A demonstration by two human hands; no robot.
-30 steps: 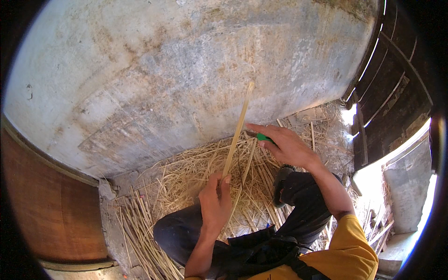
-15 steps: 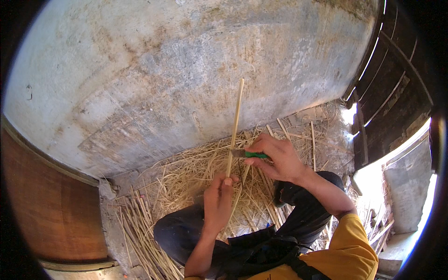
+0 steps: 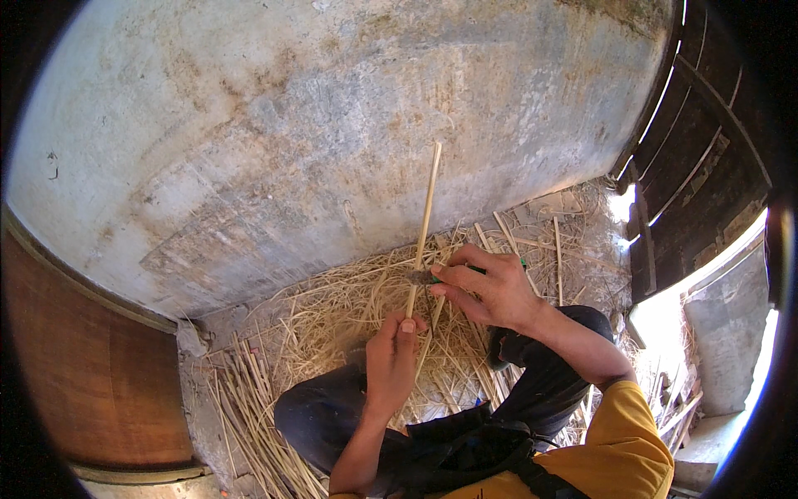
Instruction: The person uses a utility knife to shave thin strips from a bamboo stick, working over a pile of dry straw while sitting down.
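A thin, pale bamboo strip (image 3: 427, 208) stands nearly upright in front of me, its top leaning slightly right. My left hand (image 3: 392, 343) is closed round its lower end, thumb on top. My right hand (image 3: 490, 287) grips a green-handled knife (image 3: 422, 277), whose short grey blade lies across the strip just above my left hand. Most of the green handle is hidden by the right fingers.
Curly shavings (image 3: 349, 295) cover the floor between my bent legs and the stained wall (image 3: 332, 150). A bundle of long strips (image 3: 258, 407) lies at my left, near a brown wooden panel (image 3: 100, 358). Dark boards (image 3: 706, 166) stand at the right.
The right fingers have shifted along the knife and now cover more of its handle. The strip's top and my left hand have moved slightly right.
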